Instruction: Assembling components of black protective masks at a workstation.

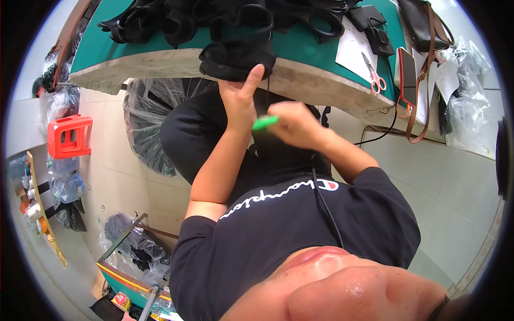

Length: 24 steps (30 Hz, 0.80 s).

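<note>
My left hand [239, 99] grips a soft black folded piece [230, 60] at the table's near edge, thumb on top and fingers hidden beneath it. Whether the piece is cloth or leather I cannot tell. My right hand [294, 125] is closed round a tool with a bright green handle [265, 123], just right of my left wrist. Motion blurs the tool, so its working end does not show. A thin dark strand [268, 88] hangs from the black piece toward my right hand.
Black looped pieces [176, 21] lie heaped on the green table [305, 53]. To the right are pink-handled scissors [375, 75], a red-edged phone [408, 77], paper and a black bag [423, 24]. A red stool [70, 136] and a plastic-lined bin [147, 125] stand at left.
</note>
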### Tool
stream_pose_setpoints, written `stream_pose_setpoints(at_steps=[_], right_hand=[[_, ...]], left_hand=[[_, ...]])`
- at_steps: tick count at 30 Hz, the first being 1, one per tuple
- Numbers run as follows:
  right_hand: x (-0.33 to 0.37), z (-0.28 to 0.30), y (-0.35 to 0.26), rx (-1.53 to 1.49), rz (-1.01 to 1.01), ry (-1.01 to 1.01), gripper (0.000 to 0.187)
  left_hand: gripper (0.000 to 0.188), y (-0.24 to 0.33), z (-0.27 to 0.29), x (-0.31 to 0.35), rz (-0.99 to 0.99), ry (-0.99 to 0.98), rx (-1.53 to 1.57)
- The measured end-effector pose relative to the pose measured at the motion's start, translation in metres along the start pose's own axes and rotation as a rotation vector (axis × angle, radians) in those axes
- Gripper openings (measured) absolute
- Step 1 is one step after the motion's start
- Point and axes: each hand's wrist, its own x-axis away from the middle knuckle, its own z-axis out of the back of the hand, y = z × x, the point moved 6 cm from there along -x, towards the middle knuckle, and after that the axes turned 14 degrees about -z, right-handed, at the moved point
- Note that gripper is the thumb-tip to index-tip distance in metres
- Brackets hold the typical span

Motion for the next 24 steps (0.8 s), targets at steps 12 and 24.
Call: stream_pose_setpoints(at_steps=[12, 24], right_hand=[[0.033, 0.022, 0.026, -0.046, -0.103, 0.149, 0.015], [0.072, 0.154, 0.061, 0.229, -0.341, 0.871, 0.026]], left_hand=[[0.055, 0.001, 0.01, 0.0, 0.091, 0.119, -0.012], [0.022, -0.021, 0.01, 0.014, 0.466, 0.115, 0.23]])
